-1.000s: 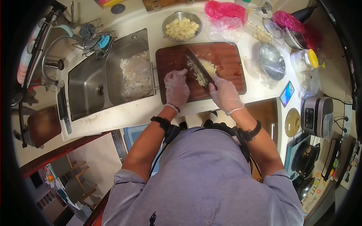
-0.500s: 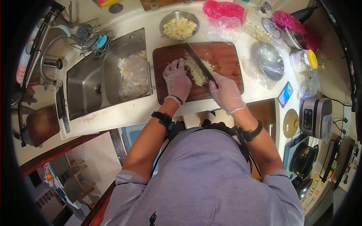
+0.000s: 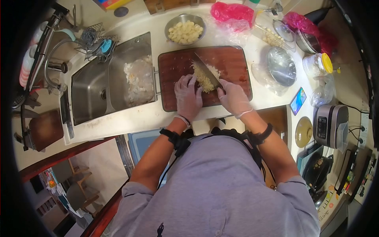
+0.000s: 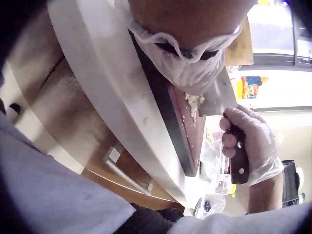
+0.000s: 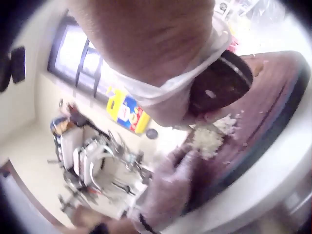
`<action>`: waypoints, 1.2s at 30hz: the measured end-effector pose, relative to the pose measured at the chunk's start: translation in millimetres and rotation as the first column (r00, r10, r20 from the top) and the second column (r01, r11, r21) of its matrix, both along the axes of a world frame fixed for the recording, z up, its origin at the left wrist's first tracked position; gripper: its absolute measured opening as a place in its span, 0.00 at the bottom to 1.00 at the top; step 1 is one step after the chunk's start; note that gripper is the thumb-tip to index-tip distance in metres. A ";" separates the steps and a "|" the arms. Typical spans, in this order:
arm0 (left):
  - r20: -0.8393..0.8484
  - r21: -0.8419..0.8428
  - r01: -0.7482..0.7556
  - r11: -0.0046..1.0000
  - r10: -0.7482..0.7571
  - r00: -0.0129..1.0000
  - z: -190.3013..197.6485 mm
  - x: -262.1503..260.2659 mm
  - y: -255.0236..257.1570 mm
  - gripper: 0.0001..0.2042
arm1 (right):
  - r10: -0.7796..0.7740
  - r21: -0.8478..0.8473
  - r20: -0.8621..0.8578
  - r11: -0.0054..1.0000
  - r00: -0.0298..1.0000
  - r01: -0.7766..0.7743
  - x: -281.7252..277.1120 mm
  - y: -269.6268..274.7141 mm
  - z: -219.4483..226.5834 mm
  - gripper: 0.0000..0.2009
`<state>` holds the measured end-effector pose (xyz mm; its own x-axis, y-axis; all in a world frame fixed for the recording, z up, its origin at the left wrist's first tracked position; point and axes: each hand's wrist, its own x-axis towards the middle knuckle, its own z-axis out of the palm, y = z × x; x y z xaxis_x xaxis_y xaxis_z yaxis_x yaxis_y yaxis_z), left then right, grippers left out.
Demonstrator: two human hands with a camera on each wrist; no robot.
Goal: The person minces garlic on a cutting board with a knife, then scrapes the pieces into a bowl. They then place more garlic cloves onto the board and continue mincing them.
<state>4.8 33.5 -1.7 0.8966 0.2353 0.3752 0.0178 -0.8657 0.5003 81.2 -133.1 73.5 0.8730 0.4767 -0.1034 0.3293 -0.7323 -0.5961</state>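
On the dark red cutting board (image 3: 167,63) lies a pile of finely chopped pale pieces (image 3: 203,82). A broad knife (image 3: 207,71) stands in the pile, its handle gripped by my gloved right hand (image 3: 235,98); the left wrist view shows the fingers curled round the dark handle (image 4: 239,158). My gloved left hand (image 3: 188,96) rests at the pile's left side, fingers extended and slightly bent, fingertips by the chopped pieces. In the right wrist view the left hand (image 5: 168,187) touches the pile's edge (image 5: 207,141).
A metal bowl of peeled pale cloves (image 3: 185,32) stands behind the board. To the left is a double sink (image 3: 90,93) with wet scraps. Pink bags (image 3: 233,16), a plastic-covered bowl (image 3: 282,66), a yellow-lidded jar (image 3: 318,64) and a phone (image 3: 298,101) stand or lie to the right.
My left hand has moved right to the pile, its fingers less curled than at first. The knife is still in my right hand, and the chopped pieces are gathered closer together.
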 end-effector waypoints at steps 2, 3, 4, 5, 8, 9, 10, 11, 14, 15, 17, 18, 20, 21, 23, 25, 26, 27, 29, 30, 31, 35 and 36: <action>0.000 0.015 -0.006 1.000 0.006 1.000 -2.0 -0.8 -1.1 0.25 | 0.035 0.046 -0.006 0.998 0.999 -0.035 2.0 -1.0 12.8 0.15; -0.003 0.002 -0.005 1.000 0.005 1.000 -1.0 -3.4 -2.6 0.26 | 0.036 0.043 -0.015 0.998 0.999 -0.035 -1.4 -1.6 11.5 0.15; 0.004 -0.009 -0.006 1.000 0.006 1.000 0.3 -2.0 -3.1 0.27 | 0.046 0.072 -0.001 0.996 0.999 -0.046 -1.3 -0.4 10.7 0.14; 0.007 -0.009 -0.008 1.000 0.008 1.000 -1.3 -1.2 -3.0 0.27 | 0.057 0.101 0.015 0.993 0.998 -0.058 -0.3 0.6 10.0 0.14; 0.003 -0.049 -0.031 0.998 0.031 1.000 -7.0 -1.2 -2.0 0.27 | 0.081 0.049 0.032 0.995 0.996 -0.083 -1.0 0.9 -1.3 0.13; 0.010 -0.047 -0.027 0.999 0.027 1.000 -6.0 -0.2 -1.6 0.28 | 0.091 0.052 0.036 0.994 0.995 -0.093 1.7 3.1 1.9 0.13; 0.007 -0.048 -0.018 0.999 0.018 1.000 -5.6 -4.1 -2.2 0.29 | 0.094 0.069 0.026 0.993 0.995 -0.095 0.1 3.5 7.0 0.14; 0.002 -0.049 -0.017 0.999 0.017 1.000 -5.2 -6.5 -2.5 0.29 | 0.089 0.084 0.019 0.992 0.996 -0.091 -1.2 2.4 9.6 0.14; -0.012 -0.026 0.002 1.000 -0.003 1.000 -2.9 -3.8 -3.7 0.34 | 0.072 0.029 0.055 0.997 0.996 -0.074 -0.2 -0.9 -4.3 0.14; -0.007 -0.037 0.003 0.999 -0.003 1.000 -3.8 -2.3 -3.3 0.36 | 0.076 0.032 0.061 0.996 0.995 -0.078 2.9 0.5 2.1 0.14; -0.018 -0.051 0.001 0.999 -0.001 1.000 -7.2 -7.0 -4.3 0.37 | 0.082 0.039 0.034 0.996 0.996 -0.083 1.2 -0.4 16.7 0.15; -0.015 -0.032 -0.022 0.999 0.022 1.000 -8.0 -4.0 -4.8 0.37 | 0.081 0.038 0.035 0.996 0.996 -0.083 1.7 -1.2 11.8 0.15; -0.007 -0.014 -0.043 0.999 0.043 0.999 -9.1 3.3 -6.2 0.37 | 0.043 0.016 -0.013 0.999 0.999 -0.043 3.3 -2.4 -1.7 0.15; -0.012 0.000 -0.065 0.998 0.065 0.998 -9.2 6.3 -7.0 0.36 | 0.044 0.016 -0.012 0.999 0.999 -0.044 4.3 -1.8 1.7 0.15; -0.019 0.013 -0.089 0.996 0.090 0.996 -9.7 10.2 -7.1 0.34 | 0.047 0.020 -0.021 0.999 0.999 -0.047 5.2 -1.3 11.5 0.15; -0.010 0.034 -0.151 0.988 0.151 0.988 -7.5 14.9 -5.4 0.31 | 0.053 0.059 0.016 0.997 0.998 -0.054 3.0 -0.7 18.3 0.15; -0.012 0.033 -0.153 0.988 0.154 0.988 -6.6 12.6 -4.3 0.31 | 0.059 0.098 0.050 0.993 0.997 -0.064 0.9 0.2 19.3 0.15; 0.000 0.031 -0.158 0.987 0.158 0.987 -3.2 9.2 -2.6 0.29 | 0.062 0.097 0.046 0.993 0.997 -0.066 -0.5 1.7 17.5 0.15; 0.008 0.031 -0.156 0.987 0.156 0.988 -0.5 0.4 0.0 0.28 | 0.089 0.064 0.023 0.994 0.996 -0.090 -4.3 3.8 10.0 0.15; -0.013 0.040 -0.139 0.990 0.139 0.990 -0.2 -5.1 1.2 0.28 | 0.085 0.065 0.021 0.994 0.996 -0.086 -5.1 4.6 5.7 0.15; -0.035 0.048 -0.120 0.992 0.122 0.992 -0.4 -9.0 2.1 0.27 | 0.083 0.050 0.031 0.995 0.996 -0.085 -5.6 5.9 0.9 0.15; -0.041 0.088 -0.114 0.989 0.118 0.992 -1.9 -18.0 3.8 0.27 | 0.062 0.006 -0.005 0.998 0.998 -0.062 -9.0 10.7 16.7 0.15; -0.037 0.101 -0.120 0.988 0.125 0.992 -1.2 -14.3 4.4 0.26 | 0.061 0.002 0.001 0.998 0.998 -0.061 -7.1 9.4 11.8 0.15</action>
